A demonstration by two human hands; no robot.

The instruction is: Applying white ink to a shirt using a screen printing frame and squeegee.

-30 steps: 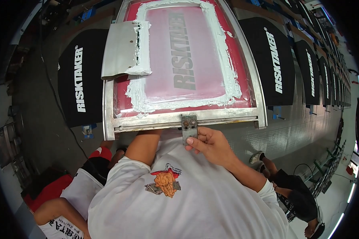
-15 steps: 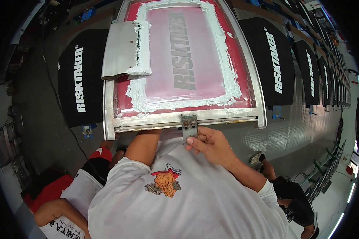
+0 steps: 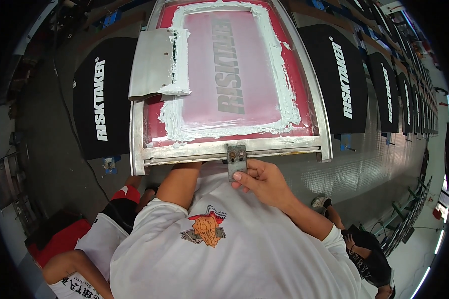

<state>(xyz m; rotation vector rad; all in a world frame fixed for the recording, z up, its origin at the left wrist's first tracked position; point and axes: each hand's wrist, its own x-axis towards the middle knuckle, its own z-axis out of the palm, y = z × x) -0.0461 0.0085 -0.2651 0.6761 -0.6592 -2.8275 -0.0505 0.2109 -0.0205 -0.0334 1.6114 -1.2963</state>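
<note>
A printing screen point(image 3: 294, 65) in a metal frame shows a pink mesh with faint lettering, a ragged border of white paste and a red margin. A bent metal plate point(image 3: 152, 62) lies over its left side, edged with paste. My right hand point(image 3: 259, 180) pinches a small grey metal bracket point(image 3: 237, 169) with two bolts at the middle of the frame's near bar, thumb on top. My left forearm point(image 3: 179, 184) goes under the frame; that hand is hidden beneath it.
Black garments point(image 3: 104, 89) with white printed lettering lie on boards to the left and in a long row point(image 3: 354, 84) to the right. A cable point(image 3: 72, 124) hangs at the left. One person point(image 3: 92, 234) is at the lower left, another point(image 3: 364, 254) at the lower right.
The frame has shifted very slightly in the picture. The person at the lower right has moved a little. My grip on the bracket looks the same.
</note>
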